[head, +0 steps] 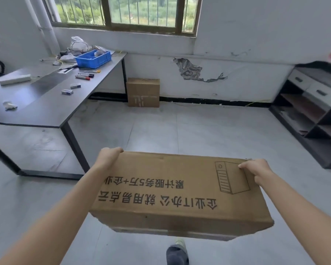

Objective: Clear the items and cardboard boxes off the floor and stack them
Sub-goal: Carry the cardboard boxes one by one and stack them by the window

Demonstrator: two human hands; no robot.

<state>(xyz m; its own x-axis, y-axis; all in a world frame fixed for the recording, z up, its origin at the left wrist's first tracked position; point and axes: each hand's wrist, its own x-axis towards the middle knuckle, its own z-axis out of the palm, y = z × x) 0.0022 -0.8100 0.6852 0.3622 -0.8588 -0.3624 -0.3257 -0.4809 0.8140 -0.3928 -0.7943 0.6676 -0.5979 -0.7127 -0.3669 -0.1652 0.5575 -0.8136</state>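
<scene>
Lower middle of the frame: large cardboard box [176, 190], printed side up, held in the air above the floor [199, 131] and not touching it. Left grip [108, 156] wrapped over its far left corner, fingers curled past the edge. Right grip [256, 169] closed on the far right corner, thumb on the top face, other fingers hidden behind the box. Both gripping the box, neither free.

As to progress, judged from this view only: somewhere in the middle. One box lifted, but not yet put down anywhere. Middle of the frame, against the wall: small cardboard box [143, 92], standing on the floor just beside the leg of the surface [46, 109]. Perhaps the base for the stack, perhaps the next thing to clear; cannot tell which.

Left to do, most likely: carrying the large box forward and setting it flat and square on the stacking place.

Upper left, on the surface: blue tray [93, 59] and markers [84, 75], seemingly not part of the task. Right edge: dark shelf unit [313, 119].
</scene>
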